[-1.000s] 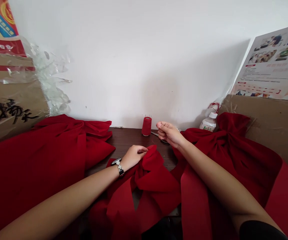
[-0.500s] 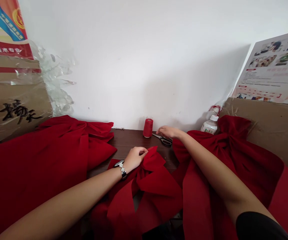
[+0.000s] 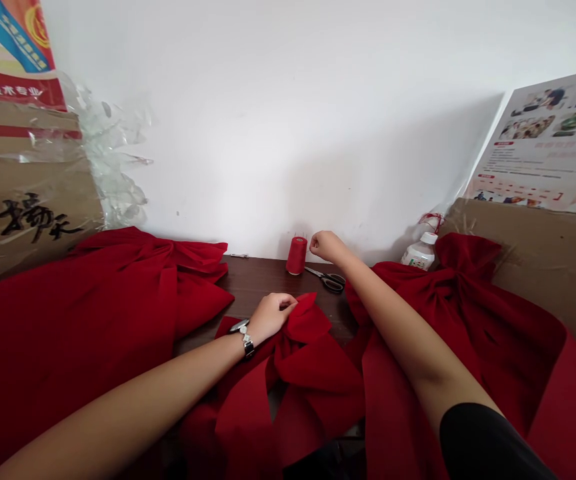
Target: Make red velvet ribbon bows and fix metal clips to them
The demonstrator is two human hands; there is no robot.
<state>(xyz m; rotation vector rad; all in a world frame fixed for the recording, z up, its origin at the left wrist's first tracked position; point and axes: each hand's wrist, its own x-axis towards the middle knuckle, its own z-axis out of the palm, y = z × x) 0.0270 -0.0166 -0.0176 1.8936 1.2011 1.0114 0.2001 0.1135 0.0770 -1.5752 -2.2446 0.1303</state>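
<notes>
A red fabric bow lies on the dark wooden table in front of me. My left hand, with a watch on the wrist, is closed in a pinch on the bow's gathered middle. My right hand is stretched to the back of the table, fingers closed in a pinch right beside the top of a red thread spool. What those fingers hold is too small to make out. Scissors lie on the table just below that hand.
Large red bows lie at the left and at the right. A small white bottle stands against the wall. Cardboard boxes stand at the left and right, with a printed poster leaning at the right.
My right hand went down to the scissors half a second ago, then rose to the top of the thread spool. My left hand stayed pinched on the bow.
</notes>
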